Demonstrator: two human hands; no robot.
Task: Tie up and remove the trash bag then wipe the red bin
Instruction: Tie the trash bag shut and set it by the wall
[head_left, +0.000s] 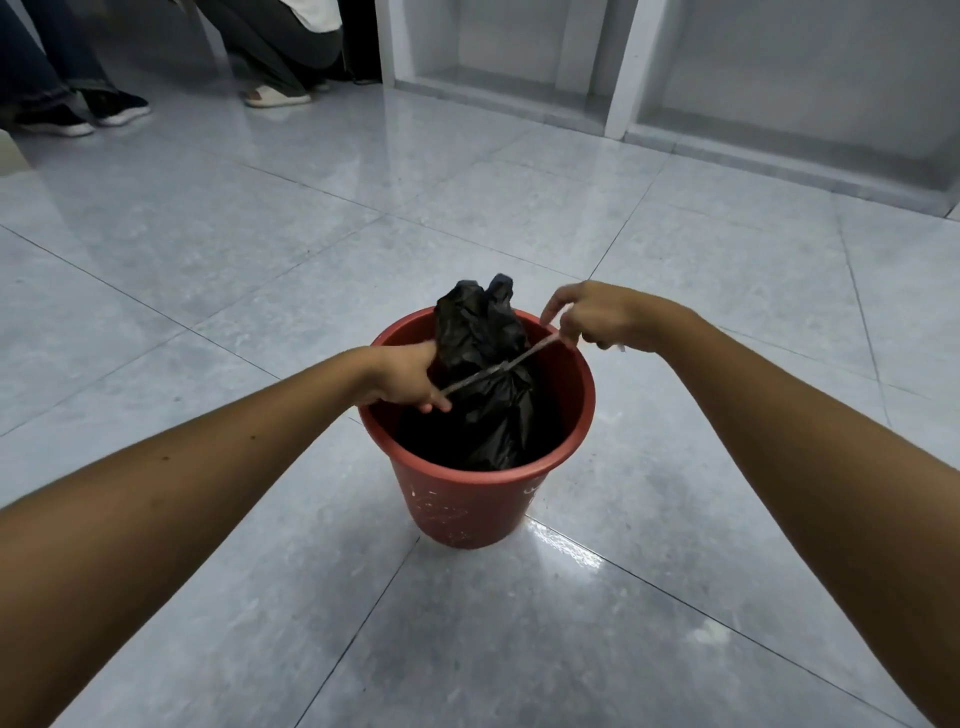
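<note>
Round red plastic bin (470, 501) sits on the grey tiled floor (260, 597), crumpled black plastic trash bag (491, 415) inside. Nearer left hand (408, 382) and farther right hand (589, 317) each pinch the thin pale string (498, 370), stretched diagonally across the bag's neck between them.

Red bin (467, 499) of moulded plastic, smooth with a dull sheen, outer wall scuffed and flecked white, trash bag (483, 332) of thin black plastic film, crinkled, faintly shiny, tie (498, 368) pale and thin, material unclear, floor tiles (260, 249) grey, polished, highly glossy, reflective.
</note>
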